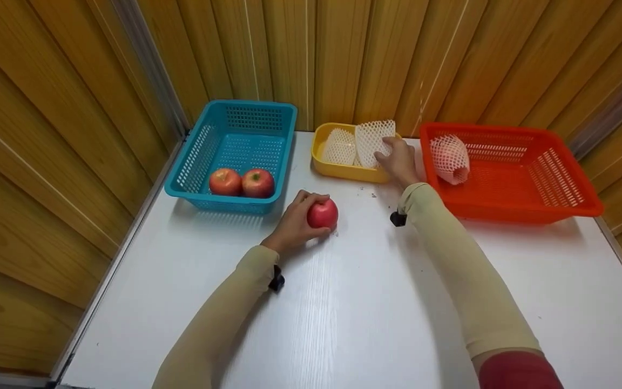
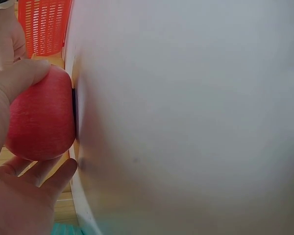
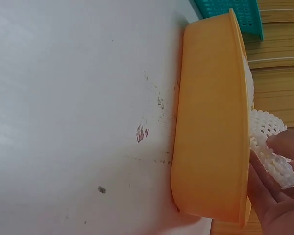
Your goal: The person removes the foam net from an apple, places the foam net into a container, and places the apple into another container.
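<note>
My left hand grips a red apple low over the white table, thumb on one side and fingers on the other. The left wrist view shows the same apple close up, its base at the tabletop. At the yellow basket, my right hand pinches a white foam net sleeve that stands up above the rim. A second foam net lies inside on the left. In the right wrist view the pinched net sits between thumb and fingers, right at the basket's rim.
On the left stands a blue basket with two apples at its near end. A red basket on the right holds one apple in a foam net. Wood-panelled walls enclose the table.
</note>
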